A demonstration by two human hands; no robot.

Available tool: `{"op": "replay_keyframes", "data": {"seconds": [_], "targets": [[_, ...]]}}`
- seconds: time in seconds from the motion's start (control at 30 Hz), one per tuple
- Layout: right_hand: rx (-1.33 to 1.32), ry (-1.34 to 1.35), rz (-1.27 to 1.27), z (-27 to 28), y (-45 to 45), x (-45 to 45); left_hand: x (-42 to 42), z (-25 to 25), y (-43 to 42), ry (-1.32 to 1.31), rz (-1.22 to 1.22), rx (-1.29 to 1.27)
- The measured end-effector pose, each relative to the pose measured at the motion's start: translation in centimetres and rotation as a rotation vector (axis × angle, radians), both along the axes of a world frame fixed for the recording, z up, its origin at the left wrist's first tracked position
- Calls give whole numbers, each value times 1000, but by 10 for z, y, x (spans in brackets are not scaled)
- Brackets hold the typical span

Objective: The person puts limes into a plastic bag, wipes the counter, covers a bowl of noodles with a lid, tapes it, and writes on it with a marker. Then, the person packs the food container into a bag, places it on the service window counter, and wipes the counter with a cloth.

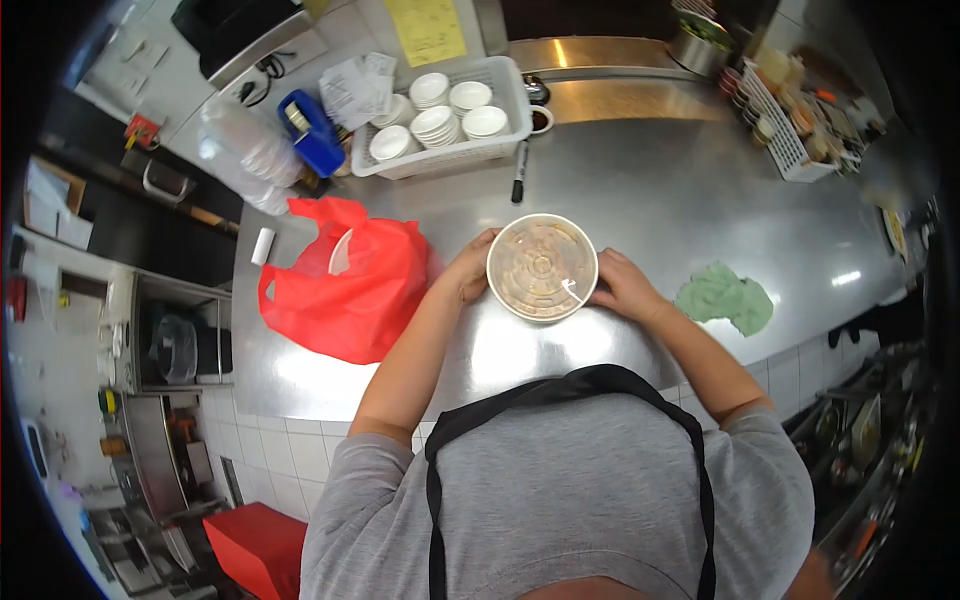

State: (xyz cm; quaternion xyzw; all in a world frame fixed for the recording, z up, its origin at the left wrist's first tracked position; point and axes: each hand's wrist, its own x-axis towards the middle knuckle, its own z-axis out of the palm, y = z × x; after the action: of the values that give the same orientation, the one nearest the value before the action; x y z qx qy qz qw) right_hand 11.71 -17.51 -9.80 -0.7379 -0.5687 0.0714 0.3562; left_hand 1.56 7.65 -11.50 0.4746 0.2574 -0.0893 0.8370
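Note:
A round white bowl with a clear lid (543,267) stands on the steel counter in front of me, with brownish food showing through the lid. My left hand (474,264) holds the bowl's left side, its fingers partly hidden by the bowl. On the opposite side my right hand (624,284) grips the bowl near its rim. To the left lies a red bag (365,290), with a white round item (341,253) showing in its opening. A green cloth (726,299) lies crumpled to the right of my right hand.
Behind the bowl are a black marker (520,172) and a grey basket (440,158) with stacked small white dishes. Clear plastic containers (243,150) and a blue holder (312,135) stand back left. A white basket (785,145) of bottles sits back right, near a metal pot (697,50).

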Motion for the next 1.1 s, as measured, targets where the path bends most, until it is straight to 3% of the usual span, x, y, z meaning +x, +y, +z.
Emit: {"op": "replay_keyframes", "data": {"seconds": [0.07, 0.13, 0.2, 0.3, 0.37, 0.47, 0.6, 0.67, 0.7, 0.73, 0.77, 0.83, 0.97, 1.03, 1.1], "targets": [[-51, -29, 109, 2, 19, 35, -19, 11, -4, -6, 48, 116], [-291, -211, 186, -10, 46, 75, -41, 11, -12, -1, 92, 158], [-325, 8, 59, 7, 86, 86, -61, 9, -25, -2, 265, 159], [-258, 10, 50, 15, 142, 80, -82, 6, -49, -127, 411, -22], [-328, -282, -100, -4, 166, 74, -90, 8, -63, -169, 416, -60], [-358, -153, -230, -20, 164, 84, -95, 15, -72, -178, 372, -63], [-269, -144, -497, -33, 98, 111, -97, 21, -69, -156, 299, 4], [-150, 69, -542, -21, 50, 113, -99, 14, -66, -315, 438, 466], [14, 404, -514, -12, 34, 111, -98, 18, -64, -312, 427, 453], [187, 734, -480, 3, 19, 104, -97, 30, -63, -376, 518, 719], [182, 733, -499, 18, 7, 93, -95, 42, -66, -442, 605, 987], [796, 1367, -393, 60, 3, 45, -93, 69, -77, -521, 488, 1095], [530, 1328, 15, 75, 8, -40, -90, 114, -106, -580, 173, 1324], [362, 1104, 123, 75, 10, -72, -92, 113, -115, -538, 19, 1428], [322, 1253, 71, 82, 8, -93, -99, 109, -122, -420, -82, 1367]]}}
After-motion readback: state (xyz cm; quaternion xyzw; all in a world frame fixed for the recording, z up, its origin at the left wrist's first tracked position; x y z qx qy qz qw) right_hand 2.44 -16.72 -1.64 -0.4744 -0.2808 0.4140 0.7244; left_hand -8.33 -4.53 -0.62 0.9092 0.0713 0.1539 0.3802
